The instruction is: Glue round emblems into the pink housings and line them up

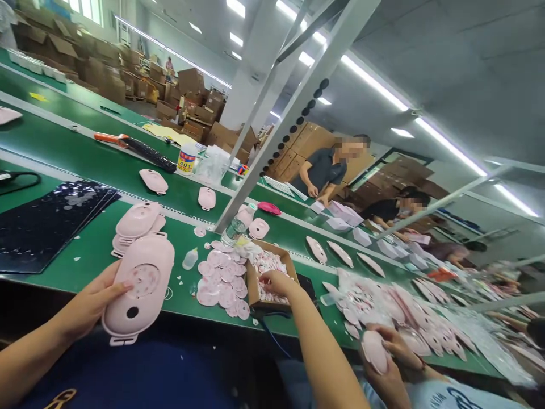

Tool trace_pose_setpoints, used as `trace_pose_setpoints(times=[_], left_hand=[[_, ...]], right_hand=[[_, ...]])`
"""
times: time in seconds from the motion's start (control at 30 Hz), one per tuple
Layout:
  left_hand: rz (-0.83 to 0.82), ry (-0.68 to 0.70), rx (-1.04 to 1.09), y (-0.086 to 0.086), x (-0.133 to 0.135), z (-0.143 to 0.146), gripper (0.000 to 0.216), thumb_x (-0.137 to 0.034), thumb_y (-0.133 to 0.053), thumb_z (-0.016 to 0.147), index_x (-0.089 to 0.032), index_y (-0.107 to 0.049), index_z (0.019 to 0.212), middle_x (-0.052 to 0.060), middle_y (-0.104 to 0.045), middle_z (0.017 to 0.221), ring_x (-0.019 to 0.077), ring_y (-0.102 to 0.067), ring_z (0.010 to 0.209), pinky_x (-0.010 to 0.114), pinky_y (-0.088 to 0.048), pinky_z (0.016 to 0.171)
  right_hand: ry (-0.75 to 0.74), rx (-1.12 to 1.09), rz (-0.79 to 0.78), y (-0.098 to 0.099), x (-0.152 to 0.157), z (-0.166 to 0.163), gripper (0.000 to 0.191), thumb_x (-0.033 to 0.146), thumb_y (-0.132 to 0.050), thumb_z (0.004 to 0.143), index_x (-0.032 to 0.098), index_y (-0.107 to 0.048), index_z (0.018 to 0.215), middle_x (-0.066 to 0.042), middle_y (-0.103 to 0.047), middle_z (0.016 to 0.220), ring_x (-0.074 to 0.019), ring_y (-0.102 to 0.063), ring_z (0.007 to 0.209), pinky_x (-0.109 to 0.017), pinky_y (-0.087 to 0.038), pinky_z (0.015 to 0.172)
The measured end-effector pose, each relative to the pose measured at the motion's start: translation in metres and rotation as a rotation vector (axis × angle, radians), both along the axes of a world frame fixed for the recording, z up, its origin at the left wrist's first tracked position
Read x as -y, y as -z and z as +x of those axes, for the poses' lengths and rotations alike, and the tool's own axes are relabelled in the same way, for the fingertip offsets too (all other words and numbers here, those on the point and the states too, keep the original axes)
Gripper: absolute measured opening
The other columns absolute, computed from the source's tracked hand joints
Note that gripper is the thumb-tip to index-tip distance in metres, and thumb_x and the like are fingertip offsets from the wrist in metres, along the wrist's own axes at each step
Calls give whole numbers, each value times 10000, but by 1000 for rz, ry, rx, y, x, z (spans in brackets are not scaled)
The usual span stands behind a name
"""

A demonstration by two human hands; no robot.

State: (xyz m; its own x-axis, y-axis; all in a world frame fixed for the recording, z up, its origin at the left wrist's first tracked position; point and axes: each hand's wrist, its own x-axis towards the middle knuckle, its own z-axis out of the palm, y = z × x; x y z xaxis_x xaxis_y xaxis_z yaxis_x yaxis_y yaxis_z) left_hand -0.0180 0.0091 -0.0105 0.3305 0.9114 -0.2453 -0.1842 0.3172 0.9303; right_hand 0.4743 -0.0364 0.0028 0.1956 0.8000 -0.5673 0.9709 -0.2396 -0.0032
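My left hand [100, 298] grips a pale pink plastic lid [142, 289], tilted upright above the bench edge, thumb on its round patterned recess. The lid has a dark round hole near its lower end. My right hand [276, 282] reaches into a small cardboard box [254, 289] full of small white and pink pieces [269, 262]. Its fingers are bent together among the pieces, with their tips partly hidden. Between my hands lies a pile of round pink discs [219, 278], with a small squeeze bottle [190, 259] to its left. More pink lids [137, 218] are stacked behind the held one.
Black plastic sheets [51, 227] lie at left. A clear bottle [235, 227] stands by a slanted metal post [255, 184]. A yellow-labelled glue bottle [186, 158] is on the green conveyor [85, 133]. At right, a neighbour's hands [389, 355] hold a pink piece beside heaped lids.
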Motion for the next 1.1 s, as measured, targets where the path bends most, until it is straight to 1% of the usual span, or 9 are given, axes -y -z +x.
trace_pose_setpoints(times=[0.27, 0.37, 0.47, 0.57, 0.7, 0.8, 0.9, 1.0, 1.1], left_hand=[[-33, 21, 201, -17, 9, 13, 862, -469, -910, 616, -187, -535, 1340, 170, -736, 1230, 413, -666, 1183, 404, -606, 873], [-29, 2, 233, -13, 12, 13, 855, -452, -903, 628, -184, -527, 1348, 169, -719, 1263, 402, -659, 1192, 395, -590, 893], [-31, -2, 230, -9, 14, 13, 855, -451, -898, 632, -190, -523, 1355, 162, -707, 1282, 400, -642, 1213, 393, -579, 911], [-32, 27, 212, -10, 15, 16, 865, -467, -889, 637, -195, -516, 1369, 143, -732, 1217, 398, -637, 1213, 393, -575, 924], [16, 119, 191, -18, 17, 28, 844, -486, -864, 668, -188, -522, 1380, 136, -728, 1221, 396, -621, 1230, 405, -562, 954], [126, 194, 147, -25, 21, 39, 780, -500, -807, 748, -184, -532, 1405, 143, -687, 1313, 388, -595, 1268, 419, -538, 996], [281, 205, 50, -28, 26, 46, 694, -495, -744, 821, -191, -558, 1417, 122, -648, 1386, 372, -563, 1307, 441, -470, 1085], [367, 228, -7, -29, 31, 48, 643, -495, -704, 859, -190, -578, 1411, 104, -662, 1364, 357, -576, 1281, 468, -419, 1129], [358, 262, 20, -28, 34, 46, 641, -511, -682, 878, -181, -572, 1417, 108, -667, 1353, 350, -589, 1263, 443, -462, 1089]], right_hand=[[-101, -29, 0, -10, -6, -16, 227, 352, -675, 949, 149, -680, 1049, -40, -704, 1056, -199, -678, 994, -424, -560, 921], [-82, -34, 64, -18, -1, -22, 81, 162, -690, 897, 161, -705, 977, -15, -738, 959, -179, -700, 950, -362, -548, 908], [19, 3, 206, -31, 4, -24, 373, -6, -583, 834, 170, -686, 1147, -57, -767, 984, -189, -729, 904, -314, -540, 845], [118, 48, 412, -47, 14, -37, 460, 79, -459, 907, 123, -553, 1356, -168, -735, 1147, -233, -737, 956, -348, -551, 829], [26, -82, 634, -60, 45, -112, 349, 320, -479, 988, 221, -560, 1313, -96, -703, 1257, -186, -705, 1089, -312, -559, 939], [-364, -470, 1050, -60, 67, -195, 200, 264, -594, 958, 244, -645, 1150, -78, -745, 1164, -210, -713, 1067, -365, -582, 924], [-495, -514, 1249, -58, 71, -253, 226, 152, -612, 951, 229, -642, 1161, -76, -751, 1129, -193, -697, 1040, -346, -573, 902], [-502, -445, 1302, -56, 66, -270, 260, 135, -620, 952, 224, -663, 1192, -84, -738, 1137, -203, -663, 1032, -364, -548, 908], [-492, -390, 1334, -54, 65, -266, 252, 142, -629, 953, 226, -690, 1183, -83, -701, 1108, -198, -619, 1016, -355, -516, 912]])
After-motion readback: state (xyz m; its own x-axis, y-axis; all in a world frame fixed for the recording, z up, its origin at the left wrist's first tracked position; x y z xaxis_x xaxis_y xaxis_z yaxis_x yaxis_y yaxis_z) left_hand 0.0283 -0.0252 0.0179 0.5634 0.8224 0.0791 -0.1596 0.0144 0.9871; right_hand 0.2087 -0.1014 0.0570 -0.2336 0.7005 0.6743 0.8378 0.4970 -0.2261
